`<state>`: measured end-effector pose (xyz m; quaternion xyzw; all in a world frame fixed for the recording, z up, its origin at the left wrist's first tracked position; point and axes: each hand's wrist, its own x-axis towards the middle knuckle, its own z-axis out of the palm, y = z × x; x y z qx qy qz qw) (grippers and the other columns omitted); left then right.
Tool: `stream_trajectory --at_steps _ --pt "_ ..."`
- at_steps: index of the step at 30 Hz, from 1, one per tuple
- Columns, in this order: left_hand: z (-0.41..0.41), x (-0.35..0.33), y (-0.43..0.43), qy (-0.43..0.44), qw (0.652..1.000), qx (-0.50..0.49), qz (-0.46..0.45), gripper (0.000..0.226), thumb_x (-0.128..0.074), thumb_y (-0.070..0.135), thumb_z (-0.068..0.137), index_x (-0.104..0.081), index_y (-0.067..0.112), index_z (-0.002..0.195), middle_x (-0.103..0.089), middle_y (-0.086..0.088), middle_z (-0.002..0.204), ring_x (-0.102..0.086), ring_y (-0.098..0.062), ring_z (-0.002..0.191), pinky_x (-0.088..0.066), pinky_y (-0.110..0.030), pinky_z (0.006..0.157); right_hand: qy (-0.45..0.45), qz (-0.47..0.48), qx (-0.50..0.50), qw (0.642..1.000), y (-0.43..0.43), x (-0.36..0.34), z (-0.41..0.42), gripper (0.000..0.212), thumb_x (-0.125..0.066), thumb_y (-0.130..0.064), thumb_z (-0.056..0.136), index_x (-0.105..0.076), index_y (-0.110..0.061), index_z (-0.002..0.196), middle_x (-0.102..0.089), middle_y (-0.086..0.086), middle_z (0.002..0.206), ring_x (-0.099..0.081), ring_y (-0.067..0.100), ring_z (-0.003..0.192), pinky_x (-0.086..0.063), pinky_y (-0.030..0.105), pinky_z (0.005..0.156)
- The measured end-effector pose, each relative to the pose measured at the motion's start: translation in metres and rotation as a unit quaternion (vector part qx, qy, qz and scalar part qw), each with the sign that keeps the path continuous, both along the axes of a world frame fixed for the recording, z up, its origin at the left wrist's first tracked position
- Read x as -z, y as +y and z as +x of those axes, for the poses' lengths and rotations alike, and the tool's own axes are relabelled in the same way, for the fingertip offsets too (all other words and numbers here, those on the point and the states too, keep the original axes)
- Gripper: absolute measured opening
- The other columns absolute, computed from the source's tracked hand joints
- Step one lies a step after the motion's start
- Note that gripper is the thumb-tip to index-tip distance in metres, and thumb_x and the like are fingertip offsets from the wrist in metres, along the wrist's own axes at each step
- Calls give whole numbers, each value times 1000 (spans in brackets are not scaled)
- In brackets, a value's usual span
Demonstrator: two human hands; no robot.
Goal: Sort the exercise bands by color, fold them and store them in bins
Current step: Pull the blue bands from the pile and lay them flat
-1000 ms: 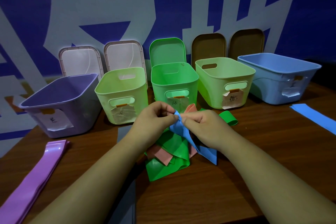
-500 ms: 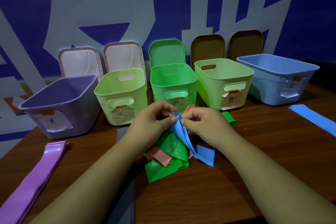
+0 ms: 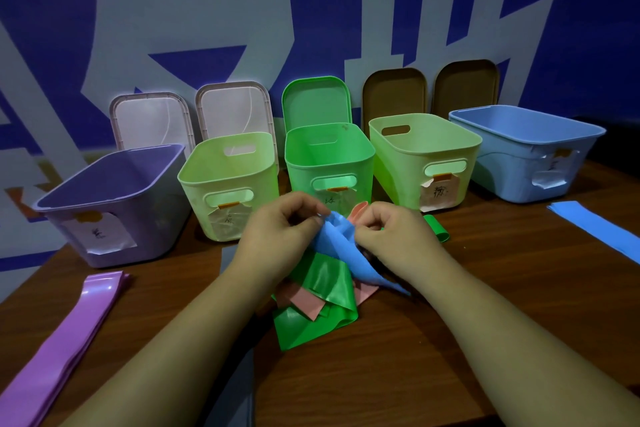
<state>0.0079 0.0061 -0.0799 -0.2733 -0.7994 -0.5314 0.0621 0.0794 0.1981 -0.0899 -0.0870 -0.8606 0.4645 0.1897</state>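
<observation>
A purple band (image 3: pixel 69 333) lies flat at the left of the table (image 3: pixel 519 253), near the purple bin (image 3: pixel 114 211). To its right the row runs pale green bin (image 3: pixel 228 191), green bin (image 3: pixel 329 163), lime bin (image 3: pixel 422 166) and blue bin (image 3: pixel 526 156), all open. In front of the green bin, the left hand (image 3: pixel 280 236) and right hand (image 3: pixel 398 236) each pinch the top of a crumpled blue band (image 3: pixel 341 243) with curled fingers. They hold it over a heap of green bands (image 3: pixel 322 281) and pink bands (image 3: pixel 306 303). A flat blue band (image 3: pixel 595 229) lies far right.
</observation>
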Motion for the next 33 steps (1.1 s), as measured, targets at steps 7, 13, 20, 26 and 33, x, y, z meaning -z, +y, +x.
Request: stream_trajectory --at_steps 7,13,20,26,33 --pt "-4 -18 -16 44 971 -91 216 21 -45 15 89 -61 25 98 -60 18 89 -53 -9 85 -42 -32 76 -96 29 145 984 13 0 -1 17 -57 -29 95 -63 -15 89 -72 10 81 -73 29 62 -60 38 58" --pt "-4 -29 -36 175 945 -186 203 22 -43 11 91 -60 16 104 -62 0 100 -56 -15 91 -46 -35 79 -166 94 180 965 20 2 -4 26 -50 -37 94 -62 -13 94 -60 10 92 -66 34 87 -56 39 74" --pt "-27 -4 -31 133 965 -168 -152 29 -65 29 100 -63 17 126 -60 -4 122 -60 -25 115 -50 -43 102 -182 120 139 966 19 4 -8 31 -48 -39 98 -62 -15 84 -61 10 86 -55 22 76 -36 34 59" --pt "10 -35 -31 194 930 84 -302 21 -63 52 99 -65 37 114 -58 14 107 -58 -4 97 -53 -33 86 -167 123 122 971 16 1 -2 36 -48 -41 97 -58 -14 75 -60 9 80 -55 24 73 -38 34 59" --pt "30 -31 -26 238 881 81 -401 16 -63 42 101 -72 36 113 -63 15 109 -58 -3 98 -52 -28 85 -138 93 112 980 15 3 -1 33 -51 -43 95 -58 -16 77 -62 7 79 -59 27 78 -46 39 66"
